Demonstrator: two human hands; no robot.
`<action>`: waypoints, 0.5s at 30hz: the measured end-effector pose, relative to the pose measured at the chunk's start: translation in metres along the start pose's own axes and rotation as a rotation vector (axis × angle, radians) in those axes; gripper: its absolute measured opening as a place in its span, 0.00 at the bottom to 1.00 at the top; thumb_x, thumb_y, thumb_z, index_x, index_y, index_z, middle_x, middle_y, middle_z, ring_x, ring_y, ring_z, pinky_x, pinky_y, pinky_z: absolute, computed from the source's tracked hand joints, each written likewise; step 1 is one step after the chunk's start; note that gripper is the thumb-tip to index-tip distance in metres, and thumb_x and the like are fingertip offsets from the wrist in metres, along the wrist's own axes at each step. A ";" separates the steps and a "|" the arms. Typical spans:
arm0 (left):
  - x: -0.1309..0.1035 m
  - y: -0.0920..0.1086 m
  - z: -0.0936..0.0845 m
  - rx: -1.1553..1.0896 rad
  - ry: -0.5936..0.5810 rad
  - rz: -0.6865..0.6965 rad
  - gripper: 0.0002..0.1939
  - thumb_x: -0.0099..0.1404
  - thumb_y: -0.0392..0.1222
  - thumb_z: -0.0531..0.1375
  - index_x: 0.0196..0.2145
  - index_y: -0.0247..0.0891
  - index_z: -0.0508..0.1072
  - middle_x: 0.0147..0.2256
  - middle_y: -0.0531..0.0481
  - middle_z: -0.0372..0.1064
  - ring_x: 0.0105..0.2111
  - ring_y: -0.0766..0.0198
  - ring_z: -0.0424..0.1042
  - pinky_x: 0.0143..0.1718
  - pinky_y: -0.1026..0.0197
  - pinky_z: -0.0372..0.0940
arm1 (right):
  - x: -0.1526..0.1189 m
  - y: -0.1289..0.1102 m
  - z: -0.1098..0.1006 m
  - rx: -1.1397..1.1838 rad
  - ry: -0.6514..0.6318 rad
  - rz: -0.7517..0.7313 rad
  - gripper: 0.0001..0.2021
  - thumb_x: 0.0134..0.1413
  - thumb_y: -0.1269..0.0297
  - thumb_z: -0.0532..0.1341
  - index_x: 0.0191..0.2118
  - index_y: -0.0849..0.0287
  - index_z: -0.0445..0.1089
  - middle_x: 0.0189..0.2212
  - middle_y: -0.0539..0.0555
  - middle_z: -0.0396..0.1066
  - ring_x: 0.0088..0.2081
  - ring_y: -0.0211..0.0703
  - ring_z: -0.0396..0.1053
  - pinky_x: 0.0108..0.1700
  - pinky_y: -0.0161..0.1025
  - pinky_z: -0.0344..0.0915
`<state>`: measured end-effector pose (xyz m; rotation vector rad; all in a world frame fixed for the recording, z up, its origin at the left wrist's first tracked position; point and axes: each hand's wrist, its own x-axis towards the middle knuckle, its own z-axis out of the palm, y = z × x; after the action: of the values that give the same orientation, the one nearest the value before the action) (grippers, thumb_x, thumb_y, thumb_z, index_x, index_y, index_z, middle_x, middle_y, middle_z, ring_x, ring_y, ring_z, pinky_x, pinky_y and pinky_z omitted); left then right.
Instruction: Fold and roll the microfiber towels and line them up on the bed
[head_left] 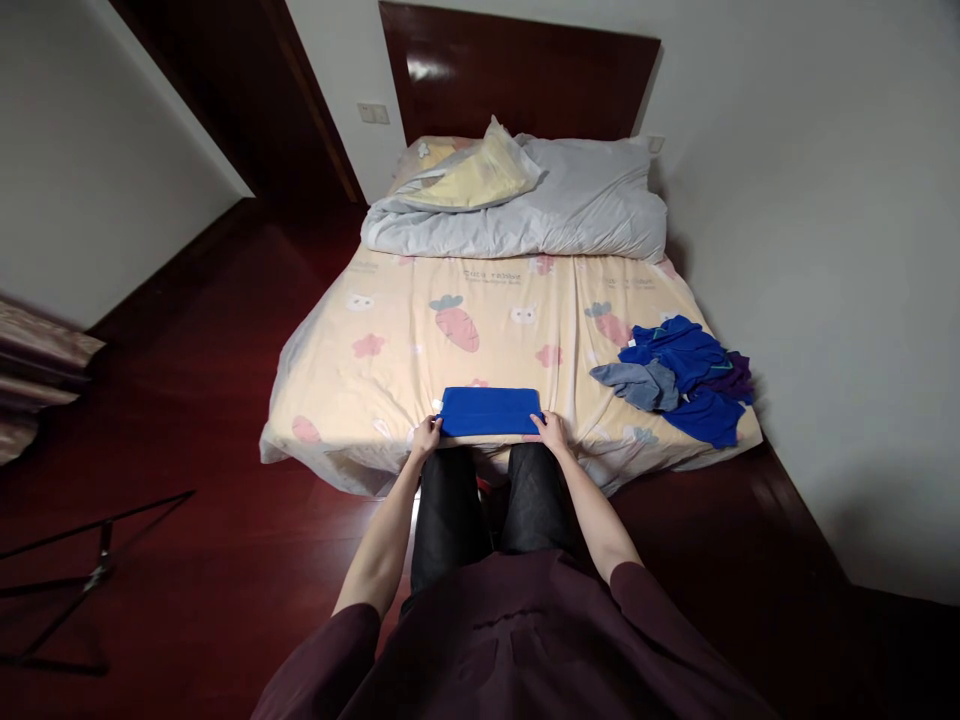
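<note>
A blue cloth (491,411), folded to a flat rectangle with a small white tag at its left side, lies at the near edge of the bed. My left hand (427,435) pinches its near left corner, thumb on top. At the near right corner, my right hand (553,432) grips the cloth in the same way. Whether it is a towel or a garment I cannot tell. Off to the right, a crumpled heap of blue, grey and purple cloths (686,375) rests on the bed.
The bed (390,390) has a peach sheet printed with carrots. A grey quilt (592,195) and a pale yellow pillow (480,175) lie by the dark headboard (525,75). A black metal stand (97,575) is on the floor at left, below a curtain (37,370).
</note>
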<state>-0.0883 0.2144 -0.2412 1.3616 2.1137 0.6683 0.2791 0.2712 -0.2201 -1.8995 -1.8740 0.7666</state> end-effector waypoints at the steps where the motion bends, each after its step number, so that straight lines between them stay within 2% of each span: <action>1: 0.002 0.000 0.000 0.015 -0.007 -0.005 0.18 0.73 0.50 0.53 0.44 0.34 0.77 0.35 0.39 0.80 0.39 0.53 0.80 0.40 0.57 0.70 | 0.000 -0.001 0.000 -0.006 0.000 0.003 0.18 0.67 0.48 0.60 0.46 0.57 0.79 0.42 0.59 0.81 0.43 0.49 0.79 0.42 0.36 0.71; 7: -0.002 0.009 -0.002 0.100 -0.052 -0.002 0.17 0.74 0.46 0.51 0.49 0.35 0.75 0.38 0.37 0.80 0.42 0.50 0.80 0.45 0.54 0.70 | 0.002 -0.004 -0.002 0.012 -0.025 0.032 0.18 0.67 0.48 0.62 0.49 0.56 0.79 0.46 0.60 0.81 0.47 0.50 0.79 0.45 0.38 0.72; 10: -0.017 0.018 -0.003 0.136 -0.031 0.027 0.19 0.75 0.44 0.51 0.57 0.34 0.71 0.49 0.33 0.77 0.50 0.48 0.77 0.51 0.50 0.68 | -0.001 -0.007 -0.003 0.015 -0.005 0.062 0.17 0.65 0.50 0.63 0.49 0.56 0.78 0.45 0.59 0.81 0.44 0.50 0.79 0.46 0.40 0.72; 12: -0.030 0.024 -0.005 0.201 0.018 0.103 0.23 0.75 0.40 0.50 0.64 0.35 0.66 0.58 0.30 0.70 0.58 0.45 0.71 0.58 0.45 0.64 | -0.004 -0.010 -0.004 0.018 0.062 0.025 0.16 0.64 0.55 0.63 0.53 0.56 0.76 0.47 0.58 0.80 0.45 0.50 0.78 0.49 0.42 0.72; 15: -0.045 0.029 -0.008 0.337 0.056 0.333 0.28 0.73 0.34 0.49 0.69 0.37 0.61 0.67 0.32 0.60 0.67 0.45 0.60 0.65 0.41 0.57 | -0.012 -0.014 -0.008 -0.010 0.179 -0.180 0.18 0.65 0.65 0.59 0.58 0.56 0.73 0.55 0.60 0.76 0.55 0.50 0.73 0.60 0.47 0.67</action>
<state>-0.0588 0.1825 -0.2084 1.9284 2.1317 0.4921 0.2733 0.2608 -0.2039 -1.7145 -1.9065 0.5138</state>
